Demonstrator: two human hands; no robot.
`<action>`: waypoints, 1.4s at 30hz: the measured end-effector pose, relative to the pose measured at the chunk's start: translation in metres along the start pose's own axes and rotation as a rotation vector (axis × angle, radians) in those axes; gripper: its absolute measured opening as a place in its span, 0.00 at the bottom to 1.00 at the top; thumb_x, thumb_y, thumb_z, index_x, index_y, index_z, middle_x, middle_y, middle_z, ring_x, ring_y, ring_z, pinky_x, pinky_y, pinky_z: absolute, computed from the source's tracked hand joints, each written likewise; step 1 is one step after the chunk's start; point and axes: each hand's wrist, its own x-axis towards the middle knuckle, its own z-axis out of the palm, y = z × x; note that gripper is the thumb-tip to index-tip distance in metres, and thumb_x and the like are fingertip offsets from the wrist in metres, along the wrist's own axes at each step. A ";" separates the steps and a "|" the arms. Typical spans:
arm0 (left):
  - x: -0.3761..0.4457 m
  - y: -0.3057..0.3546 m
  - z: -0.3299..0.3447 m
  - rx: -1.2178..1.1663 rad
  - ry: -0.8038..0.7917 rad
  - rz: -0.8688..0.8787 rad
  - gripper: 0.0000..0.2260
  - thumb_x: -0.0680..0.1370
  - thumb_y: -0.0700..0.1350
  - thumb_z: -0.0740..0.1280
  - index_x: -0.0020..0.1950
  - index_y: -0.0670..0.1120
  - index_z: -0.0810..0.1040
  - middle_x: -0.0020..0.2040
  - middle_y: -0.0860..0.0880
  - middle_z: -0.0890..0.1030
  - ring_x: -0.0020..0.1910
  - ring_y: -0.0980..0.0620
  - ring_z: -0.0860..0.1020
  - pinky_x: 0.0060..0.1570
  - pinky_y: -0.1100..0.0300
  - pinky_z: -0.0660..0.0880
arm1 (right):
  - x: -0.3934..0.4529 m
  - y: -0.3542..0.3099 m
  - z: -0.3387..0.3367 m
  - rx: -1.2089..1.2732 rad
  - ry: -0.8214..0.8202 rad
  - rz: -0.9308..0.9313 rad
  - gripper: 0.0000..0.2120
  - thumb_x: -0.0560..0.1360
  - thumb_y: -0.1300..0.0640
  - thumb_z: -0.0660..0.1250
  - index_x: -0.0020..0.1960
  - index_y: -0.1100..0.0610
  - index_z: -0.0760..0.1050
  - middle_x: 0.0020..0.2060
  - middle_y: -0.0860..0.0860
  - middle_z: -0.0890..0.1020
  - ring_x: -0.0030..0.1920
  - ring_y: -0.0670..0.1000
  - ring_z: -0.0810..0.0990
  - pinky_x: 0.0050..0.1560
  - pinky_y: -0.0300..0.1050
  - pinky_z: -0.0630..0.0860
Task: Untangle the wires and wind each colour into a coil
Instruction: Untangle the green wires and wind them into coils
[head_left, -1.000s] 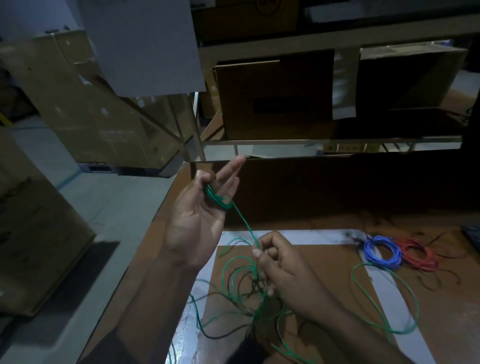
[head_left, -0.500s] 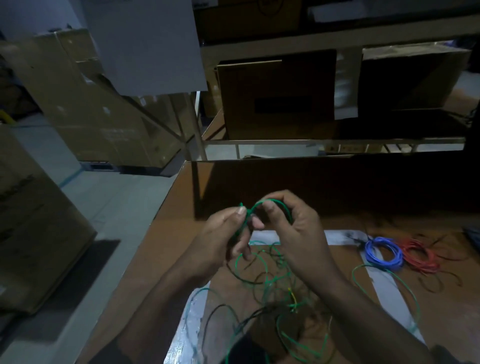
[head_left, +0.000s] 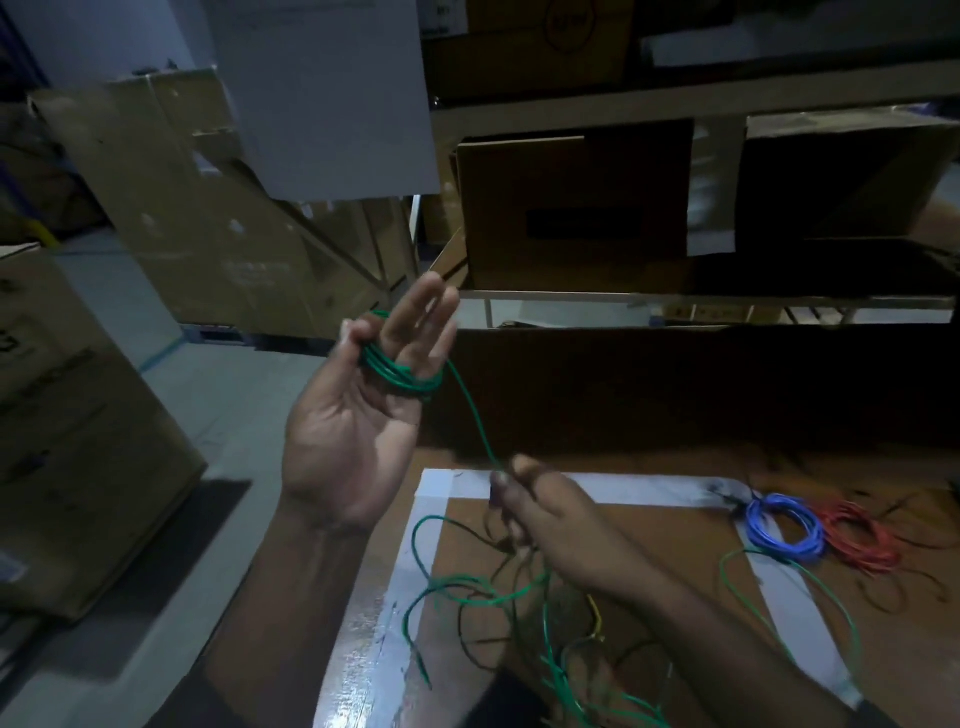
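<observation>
My left hand (head_left: 343, 441) is raised above the table with its palm toward me. Several turns of green wire (head_left: 400, 376) are wound around its upright fingers, and the thumb presses on the turns. A taut green strand (head_left: 470, 410) runs down from that coil to my right hand (head_left: 561, 530), which pinches it just above the table. Under the right hand lies a loose tangle (head_left: 488, 597) of green and dark wire with a short yellow piece (head_left: 597, 618). A wound blue coil (head_left: 784, 525) and a red coil (head_left: 857, 540) lie side by side at the right.
The brown table (head_left: 649, 545) carries a rectangle of white tape (head_left: 597, 488). A long green loop (head_left: 810, 592) trails toward the right front. Cardboard boxes (head_left: 78, 441) stand on the floor at the left, and a shelf with boxes (head_left: 571, 208) rises behind the table.
The hands were together at the coil half a second ago. Now the left hand has lifted up and left, while the right has dropped to the table, stretching the green strand.
</observation>
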 end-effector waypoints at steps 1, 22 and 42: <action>0.002 0.001 -0.002 0.076 0.021 0.027 0.17 0.89 0.46 0.46 0.50 0.46 0.72 0.71 0.36 0.76 0.73 0.41 0.73 0.76 0.45 0.65 | -0.005 0.003 0.001 -0.044 -0.023 0.014 0.14 0.85 0.47 0.57 0.48 0.56 0.71 0.32 0.48 0.73 0.31 0.47 0.74 0.37 0.46 0.75; -0.022 -0.024 -0.011 0.851 -0.102 -0.417 0.15 0.86 0.48 0.56 0.47 0.42 0.76 0.28 0.51 0.68 0.26 0.59 0.66 0.33 0.67 0.73 | 0.001 -0.033 -0.046 -0.498 0.440 -0.274 0.12 0.81 0.42 0.61 0.45 0.47 0.76 0.29 0.47 0.79 0.30 0.47 0.78 0.34 0.52 0.75; -0.002 -0.009 0.004 -0.012 0.069 -0.113 0.15 0.89 0.47 0.47 0.53 0.44 0.71 0.77 0.35 0.68 0.78 0.38 0.67 0.77 0.46 0.64 | -0.022 0.013 0.007 -0.023 0.224 -0.092 0.09 0.84 0.43 0.54 0.56 0.47 0.67 0.33 0.43 0.70 0.32 0.43 0.67 0.35 0.47 0.65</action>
